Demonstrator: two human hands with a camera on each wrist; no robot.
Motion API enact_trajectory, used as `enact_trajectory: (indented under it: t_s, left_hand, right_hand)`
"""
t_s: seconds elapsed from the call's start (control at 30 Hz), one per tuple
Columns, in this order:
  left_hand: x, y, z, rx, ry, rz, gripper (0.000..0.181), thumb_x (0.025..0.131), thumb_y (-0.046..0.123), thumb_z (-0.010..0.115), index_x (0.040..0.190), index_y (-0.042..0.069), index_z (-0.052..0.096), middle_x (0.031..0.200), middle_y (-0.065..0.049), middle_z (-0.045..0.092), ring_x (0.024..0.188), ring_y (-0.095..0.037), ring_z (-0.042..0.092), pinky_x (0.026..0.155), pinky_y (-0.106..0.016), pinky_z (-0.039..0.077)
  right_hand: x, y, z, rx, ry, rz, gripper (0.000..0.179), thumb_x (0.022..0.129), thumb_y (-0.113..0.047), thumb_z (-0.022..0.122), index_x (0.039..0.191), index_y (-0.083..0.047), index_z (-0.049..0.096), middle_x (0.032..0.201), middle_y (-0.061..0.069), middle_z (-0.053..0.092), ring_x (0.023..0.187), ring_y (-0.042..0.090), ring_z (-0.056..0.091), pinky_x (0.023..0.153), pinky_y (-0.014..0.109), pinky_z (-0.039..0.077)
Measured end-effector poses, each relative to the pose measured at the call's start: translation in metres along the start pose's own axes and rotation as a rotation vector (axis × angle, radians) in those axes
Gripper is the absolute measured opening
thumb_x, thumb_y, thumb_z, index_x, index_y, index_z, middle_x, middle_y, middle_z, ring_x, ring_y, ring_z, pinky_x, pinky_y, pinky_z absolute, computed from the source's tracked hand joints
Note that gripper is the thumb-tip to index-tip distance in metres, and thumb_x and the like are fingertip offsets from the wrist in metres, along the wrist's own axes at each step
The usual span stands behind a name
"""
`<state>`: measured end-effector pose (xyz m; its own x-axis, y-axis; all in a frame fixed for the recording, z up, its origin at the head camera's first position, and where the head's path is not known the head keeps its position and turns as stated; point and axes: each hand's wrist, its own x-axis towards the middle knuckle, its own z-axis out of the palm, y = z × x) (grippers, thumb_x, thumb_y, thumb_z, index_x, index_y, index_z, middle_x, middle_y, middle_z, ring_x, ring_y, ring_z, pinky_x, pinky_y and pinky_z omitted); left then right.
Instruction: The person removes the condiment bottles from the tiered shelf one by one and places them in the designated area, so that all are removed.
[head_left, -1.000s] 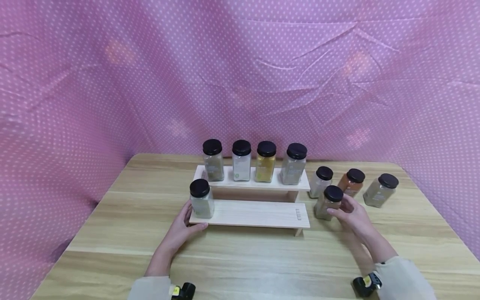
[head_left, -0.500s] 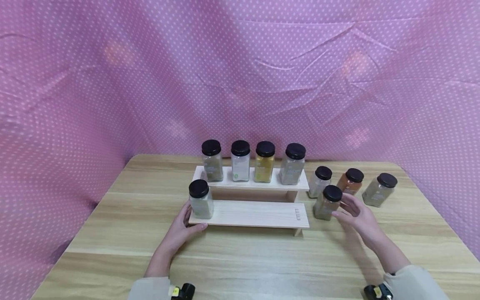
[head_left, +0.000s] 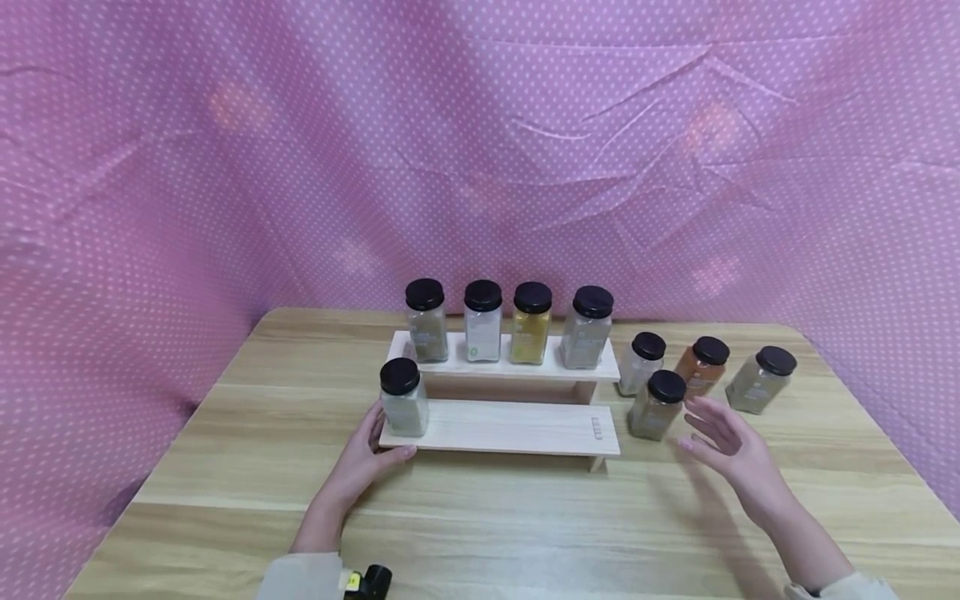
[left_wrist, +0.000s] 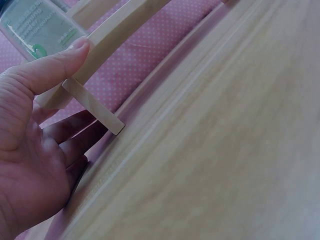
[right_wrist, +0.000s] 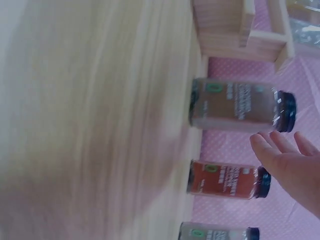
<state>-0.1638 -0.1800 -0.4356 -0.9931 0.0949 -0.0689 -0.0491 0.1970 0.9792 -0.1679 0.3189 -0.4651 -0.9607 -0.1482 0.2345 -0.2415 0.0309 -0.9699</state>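
Observation:
A two-step wooden spice rack (head_left: 510,427) stands on the table. My left hand (head_left: 356,463) holds its left end. In the left wrist view the thumb (left_wrist: 62,65) lies along the lower board's edge, and the fingers reach behind the rack leg (left_wrist: 95,107). Above that hand, a spice jar (head_left: 405,410) with pale green contents stands on the lower step. My right hand (head_left: 738,458) hovers with fingers spread and nothing in it, just right of a brown spice jar (head_left: 652,417) upright on the table. In the right wrist view a gap separates hand and jar (right_wrist: 235,105).
Several jars with black lids line the upper step, among them a yellow one (head_left: 529,335). Right of the rack stand a whitish jar (head_left: 637,371), an orange-red jar (head_left: 699,375) and a grey-green jar (head_left: 757,387). Pink dotted cloth (head_left: 480,150) hangs behind the table.
My right hand has let go of the brown spice jar and drawn away to the right, fingers spreading. The jar stays where it was. My left hand has not moved.

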Motion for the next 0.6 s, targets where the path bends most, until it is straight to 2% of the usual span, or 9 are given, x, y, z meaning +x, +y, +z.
enact_trajectory:
  t_s: [0.1, 0.2, 0.33, 0.43, 0.5, 0.6]
  left_hand:
    - [0.000, -0.002, 0.000, -0.004, -0.001, 0.001, 0.088, 0.070, 0.015, 0.072, 0.137, 0.012, 0.015, 0.140, -0.016, 0.017, 0.127, -0.025, 0.014, 0.101, -0.039, 0.010]
    - [-0.002, 0.003, 0.001, -0.009, 0.000, 0.007, 0.087, 0.071, 0.013, 0.071, 0.137, 0.011, 0.015, 0.139, -0.017, 0.016, 0.127, -0.026, 0.013, 0.101, -0.039, 0.010]
    - [-0.006, 0.011, 0.002, 0.001, 0.003, 0.009, 0.086, 0.071, 0.011, 0.071, 0.137, 0.008, 0.015, 0.139, -0.019, 0.015, 0.127, -0.028, 0.012, 0.101, -0.040, 0.009]
    - [-0.005, 0.011, 0.002, 0.001, 0.002, 0.008, 0.086, 0.071, 0.012, 0.070, 0.137, 0.008, 0.014, 0.140, -0.018, 0.014, 0.127, -0.028, 0.012, 0.101, -0.039, 0.009]
    - [-0.004, 0.006, 0.001, -0.002, 0.002, 0.008, 0.087, 0.071, 0.014, 0.071, 0.137, 0.010, 0.015, 0.140, -0.017, 0.015, 0.127, -0.027, 0.012, 0.101, -0.039, 0.009]
    - [0.000, -0.003, 0.000, 0.002, 0.003, 0.016, 0.088, 0.071, 0.016, 0.072, 0.138, 0.014, 0.015, 0.140, -0.015, 0.015, 0.127, -0.025, 0.012, 0.101, -0.039, 0.009]
  right_hand:
    - [-0.003, 0.004, 0.002, 0.030, -0.013, -0.034, 0.059, 0.079, 0.004, 0.058, 0.131, -0.002, 0.030, 0.130, 0.018, 0.036, 0.115, 0.022, 0.038, 0.084, 0.028, 0.040]
    - [-0.006, -0.003, 0.012, 0.025, -0.040, -0.065, 0.060, 0.077, 0.013, 0.054, 0.131, -0.001, 0.031, 0.129, 0.018, 0.036, 0.115, 0.022, 0.038, 0.085, 0.026, 0.039]
    - [-0.011, -0.047, 0.045, -0.016, -0.075, -0.079, 0.056, 0.078, 0.006, 0.057, 0.128, 0.003, 0.031, 0.127, 0.014, 0.041, 0.113, 0.018, 0.041, 0.086, 0.024, 0.037]
    - [-0.013, -0.080, 0.071, -0.022, -0.086, -0.084, 0.055, 0.077, 0.007, 0.057, 0.126, 0.008, 0.031, 0.123, 0.006, 0.047, 0.110, 0.014, 0.044, 0.086, 0.023, 0.037]
    - [-0.012, -0.089, 0.083, -0.009, -0.089, -0.090, 0.053, 0.076, 0.012, 0.055, 0.123, 0.011, 0.031, 0.120, 0.000, 0.049, 0.108, 0.012, 0.045, 0.086, 0.022, 0.037]
    - [-0.009, -0.094, 0.096, -0.041, -0.095, -0.074, 0.053, 0.075, 0.011, 0.057, 0.122, 0.012, 0.032, 0.117, -0.005, 0.050, 0.108, 0.012, 0.046, 0.086, 0.022, 0.037]
